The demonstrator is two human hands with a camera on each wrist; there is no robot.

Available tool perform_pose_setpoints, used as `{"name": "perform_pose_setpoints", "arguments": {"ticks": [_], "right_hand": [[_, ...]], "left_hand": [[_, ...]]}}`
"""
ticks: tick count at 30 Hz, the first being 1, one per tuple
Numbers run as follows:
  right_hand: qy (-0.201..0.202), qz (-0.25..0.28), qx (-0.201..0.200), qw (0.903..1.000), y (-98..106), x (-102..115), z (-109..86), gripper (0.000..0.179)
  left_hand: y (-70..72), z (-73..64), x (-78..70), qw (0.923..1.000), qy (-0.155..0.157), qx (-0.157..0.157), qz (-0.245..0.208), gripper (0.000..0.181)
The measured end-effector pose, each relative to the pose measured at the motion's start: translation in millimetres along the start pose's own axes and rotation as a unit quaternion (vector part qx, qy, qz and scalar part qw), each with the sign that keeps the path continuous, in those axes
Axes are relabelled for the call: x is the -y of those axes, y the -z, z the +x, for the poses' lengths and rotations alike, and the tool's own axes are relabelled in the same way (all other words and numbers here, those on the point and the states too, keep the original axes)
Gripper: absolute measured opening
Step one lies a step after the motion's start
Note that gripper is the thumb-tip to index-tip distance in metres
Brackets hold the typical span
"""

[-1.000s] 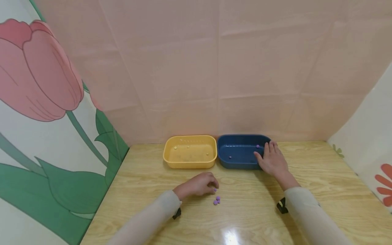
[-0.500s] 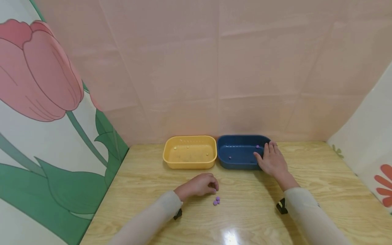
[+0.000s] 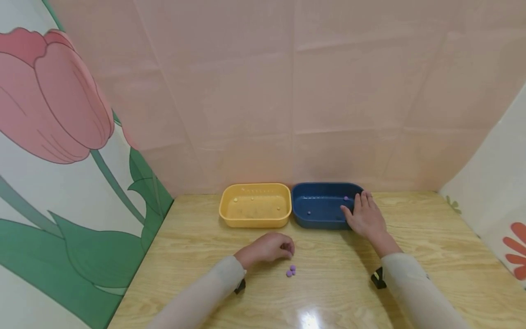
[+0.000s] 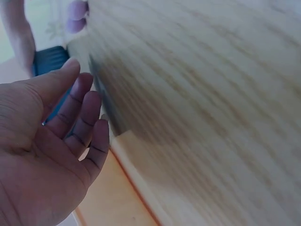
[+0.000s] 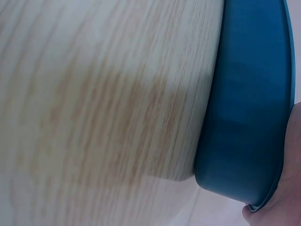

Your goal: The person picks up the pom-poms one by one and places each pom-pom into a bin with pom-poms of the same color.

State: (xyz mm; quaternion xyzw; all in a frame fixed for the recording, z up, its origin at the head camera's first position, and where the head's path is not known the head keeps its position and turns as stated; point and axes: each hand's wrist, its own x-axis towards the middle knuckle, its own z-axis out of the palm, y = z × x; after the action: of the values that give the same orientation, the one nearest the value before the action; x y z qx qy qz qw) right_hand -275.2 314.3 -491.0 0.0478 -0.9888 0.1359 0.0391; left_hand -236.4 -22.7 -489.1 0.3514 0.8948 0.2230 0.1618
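Observation:
My left hand point(image 3: 269, 247) is above the table, thumb and fingertips brought together. A small purple ball seen there earlier is now hidden, apparently pinched between them. In the left wrist view the thumb lies against the index finger, and the other fingers point(image 4: 88, 113) are loosely curled. Just in front of this hand are several small purple balls point(image 3: 289, 273) in a cluster. My right hand point(image 3: 367, 217) rests on the right end of the blue tray point(image 3: 324, 224), fingers straight. Inside that tray lie a purple ball point(image 3: 346, 198) and a smaller one point(image 3: 309, 213).
A yellow tray point(image 3: 255, 223) stands left of the blue one and holds a few small yellow balls point(image 3: 235, 199). Both trays sit at the back of the wooden table point(image 3: 328, 283), before a pink sheet point(image 3: 291, 91).
The purple ball at the left fingertips has gone out of sight as the fingers came together. The left hand has barely shifted; the right hand and trays stay put.

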Motion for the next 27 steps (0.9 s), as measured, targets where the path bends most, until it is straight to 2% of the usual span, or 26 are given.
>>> {"name": "perform_pose_setpoints", "arguments": {"ticks": [4,13,20,27], "right_hand": [[-0.003,0.003,0.001,1.0000,-0.2,-0.8,0.8,0.089],[-0.005,0.004,0.002,1.0000,-0.1,-1.9,-0.1,0.088],[-0.006,0.001,0.000,1.0000,-0.5,-2.3,1.1,0.088],[-0.006,0.000,0.004,1.0000,-0.8,-1.7,0.9,0.090]], "left_hand": [[2.2,2.5,-1.4,0.9999,-0.010,-0.006,0.008,0.003],[10.2,11.0,-6.9,0.9995,-0.011,-0.031,-0.004,0.007],[24.8,20.7,-18.0,0.9992,-0.008,-0.035,-0.017,0.013],[40.2,30.2,-27.9,0.9984,-0.013,-0.055,-0.009,0.011]]}}
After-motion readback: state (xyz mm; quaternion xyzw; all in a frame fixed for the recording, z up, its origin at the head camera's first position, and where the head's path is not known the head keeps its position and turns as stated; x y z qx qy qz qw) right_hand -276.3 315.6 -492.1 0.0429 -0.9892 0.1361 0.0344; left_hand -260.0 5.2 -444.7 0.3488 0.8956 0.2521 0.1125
